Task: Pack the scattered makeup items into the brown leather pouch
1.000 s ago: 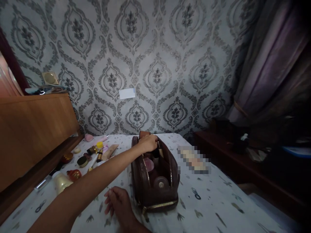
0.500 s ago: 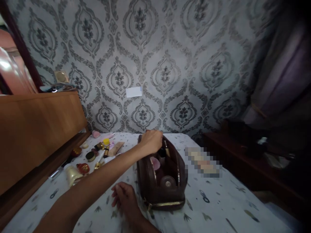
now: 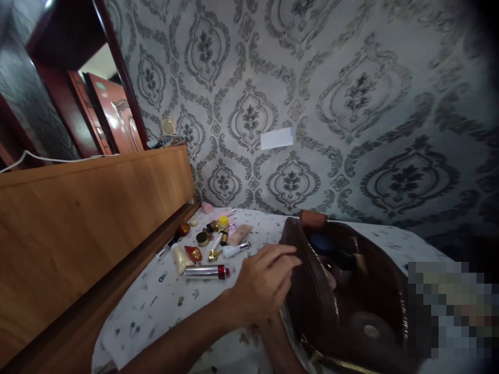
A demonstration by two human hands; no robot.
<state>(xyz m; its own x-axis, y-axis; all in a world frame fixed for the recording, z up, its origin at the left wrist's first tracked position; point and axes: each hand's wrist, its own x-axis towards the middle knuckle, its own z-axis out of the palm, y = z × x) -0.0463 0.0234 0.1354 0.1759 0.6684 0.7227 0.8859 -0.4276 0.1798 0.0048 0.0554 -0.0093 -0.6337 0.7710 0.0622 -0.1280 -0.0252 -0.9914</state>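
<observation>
A dark brown zip makeup bag [image 3: 307, 296] stands unzipped on the patterned white cloth, at the right. Inside it show a round blue item [image 3: 323, 242], dark containers and a pink edge. Beside the bag's left wall is my left hand [image 3: 265, 280], its fingers stretched toward the bag and slightly apart, with nothing visible in them. My right forearm [image 3: 283, 348] comes up from the bottom edge under the left hand. The right hand's fingers are hidden behind the left hand. Left of my hands lies a silver tube with a red end [image 3: 205, 271].
Several cosmetics lie at the left: a cream tube [image 3: 180, 259], a red-gold item [image 3: 194, 253], a dark round jar [image 3: 202, 239], a white brush [image 3: 235, 250] and a beige tube [image 3: 240, 235]. A wooden panel [image 3: 97, 208] borders the left side. Patterned wallpaper stands behind.
My left hand has come back from the bag's far rim to its left side, now over my right hand. The view has turned left, so the bag appears larger and further right.
</observation>
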